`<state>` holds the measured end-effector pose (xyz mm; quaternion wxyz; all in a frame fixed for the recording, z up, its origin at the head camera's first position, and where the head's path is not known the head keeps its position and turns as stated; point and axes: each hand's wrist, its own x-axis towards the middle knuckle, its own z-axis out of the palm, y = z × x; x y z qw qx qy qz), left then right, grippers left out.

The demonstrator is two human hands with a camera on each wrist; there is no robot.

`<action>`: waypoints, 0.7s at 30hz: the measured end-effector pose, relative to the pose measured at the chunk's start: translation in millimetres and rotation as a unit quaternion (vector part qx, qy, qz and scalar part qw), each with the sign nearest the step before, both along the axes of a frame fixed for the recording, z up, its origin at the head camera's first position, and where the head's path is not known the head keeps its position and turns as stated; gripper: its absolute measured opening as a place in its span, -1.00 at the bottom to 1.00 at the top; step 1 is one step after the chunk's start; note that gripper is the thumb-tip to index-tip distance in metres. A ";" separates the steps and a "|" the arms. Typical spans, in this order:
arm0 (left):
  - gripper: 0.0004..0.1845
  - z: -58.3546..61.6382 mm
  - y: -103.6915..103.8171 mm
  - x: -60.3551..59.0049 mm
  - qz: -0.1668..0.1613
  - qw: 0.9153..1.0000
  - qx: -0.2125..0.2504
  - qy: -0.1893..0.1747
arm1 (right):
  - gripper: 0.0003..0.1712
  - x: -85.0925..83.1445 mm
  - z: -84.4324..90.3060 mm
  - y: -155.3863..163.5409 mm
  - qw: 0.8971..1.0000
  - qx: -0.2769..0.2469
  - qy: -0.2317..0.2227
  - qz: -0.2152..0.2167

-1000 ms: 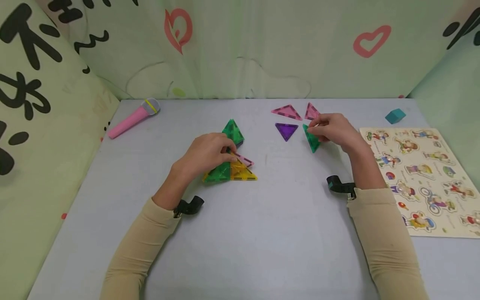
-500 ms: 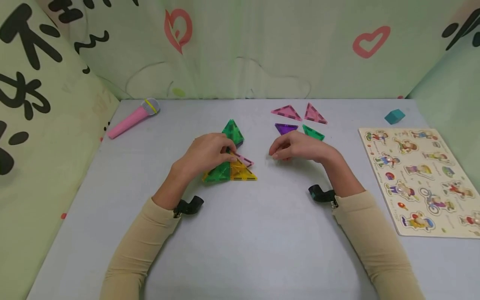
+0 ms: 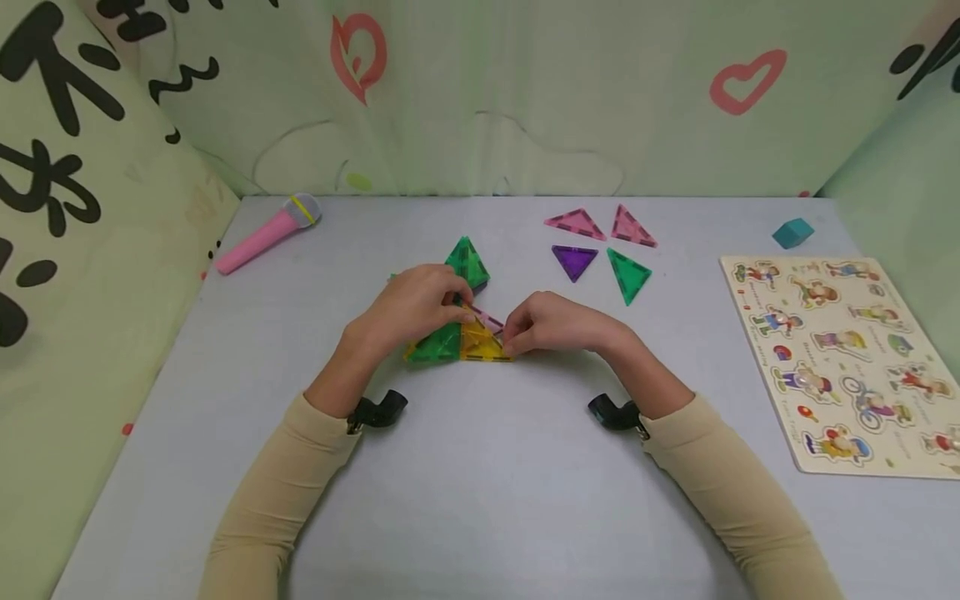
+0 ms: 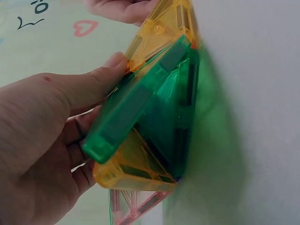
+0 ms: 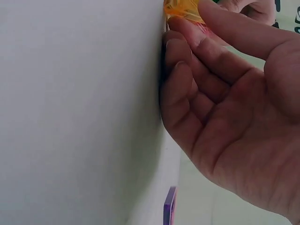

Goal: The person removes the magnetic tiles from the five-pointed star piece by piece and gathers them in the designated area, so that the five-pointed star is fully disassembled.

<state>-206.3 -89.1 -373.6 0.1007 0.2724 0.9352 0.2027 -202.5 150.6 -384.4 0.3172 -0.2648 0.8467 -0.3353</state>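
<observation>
The right hand (image 3: 551, 323) has come from the loose triangles to pinch the yellow tile (image 3: 480, 343); the left wrist view alone shows the left hand (image 3: 412, 306) with fingers curled round the tile stack (image 4: 150, 117).

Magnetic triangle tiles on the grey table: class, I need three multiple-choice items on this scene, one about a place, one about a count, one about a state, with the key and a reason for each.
1. Where does the pink toy microphone lie?
A. far left of the table
B. on the puzzle board
C. between the two hands

2. How many loose triangle tiles lie flat in the group beyond the right hand?
A. two
B. four
C. six

3. What is the right hand doing?
A. resting flat on the puzzle board
B. pinching the yellow tile of the tile structure
C. holding the teal block

Key: 1 A, the pink toy microphone lies near the far left table edge. 2 B, two pink, one purple and one green form the loose triangle tiles. 3 B, the right hand has its fingertips on the yellow tile of the tile structure, which the left hand also holds.
</observation>
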 end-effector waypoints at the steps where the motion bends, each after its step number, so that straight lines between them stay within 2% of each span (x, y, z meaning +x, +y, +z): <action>1: -0.74 0.3 -0.1 0.0 0.001 1.000 -0.001 0.000 | -0.86 0.5 -0.2 -1.4 1.000 0.003 0.001 -0.008; 4: -0.74 0.4 -0.2 0.1 0.001 1.000 -0.002 0.002 | -0.87 2.7 0.6 -5.2 1.000 0.009 0.003 -0.029; 11: -0.73 -0.3 -0.4 0.3 0.002 1.000 -0.009 0.010 | -0.81 7.5 -1.1 -12.1 0.998 0.020 0.019 -0.048; 21: -0.72 3.6 0.2 0.9 0.029 0.999 -0.030 0.014 | -0.85 1.8 -3.9 -3.6 0.997 0.002 0.006 -0.075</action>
